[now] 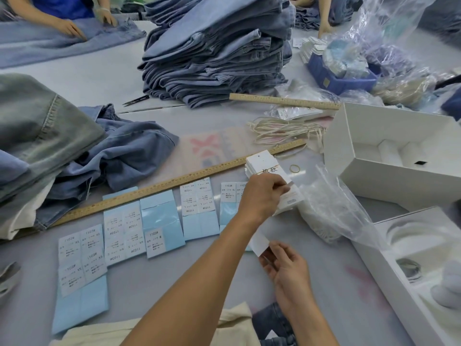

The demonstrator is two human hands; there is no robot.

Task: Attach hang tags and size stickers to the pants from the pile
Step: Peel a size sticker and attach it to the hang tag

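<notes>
A: Your left hand (262,196) has its grip pinched on the top card of the white stack of card hang tags (268,168), which lies just past your knuckles, one end resting over the long wooden ruler (174,182). Your right hand (284,268) grips a small white paper slip (259,243) between thumb and fingertips, directly below the left wrist.

B: What could go wrong for me here?

A: The stack looks loosely squared. Lift one card with a sideways pull and you may fan the rest off the ruler, or take two cards at once. The crinkled clear plastic bag (334,208) lies just right of your left grip; a card could slide under it. And if that slip is a sticker, it may fold onto itself while the other hand is busy. I cannot tell what it is.

B: And the size stickers?

A: The pale blue backing sheets with white printed size stickers (124,233) lie in a row to the left of your left grip, along the ruler's near edge. Your forearm crosses over that row, so a sleeve-level drag could skew it.

B: The pants?

A: The tall pile of folded blue denim pants (214,58) stands well beyond your grip, far across the grey counter (149,283); a rumpled pair of blue jeans (119,156) lies far left. Open white cardboard boxes (389,151) sit to the right, and other people's hands (72,28) work denim at the far edge.
</notes>
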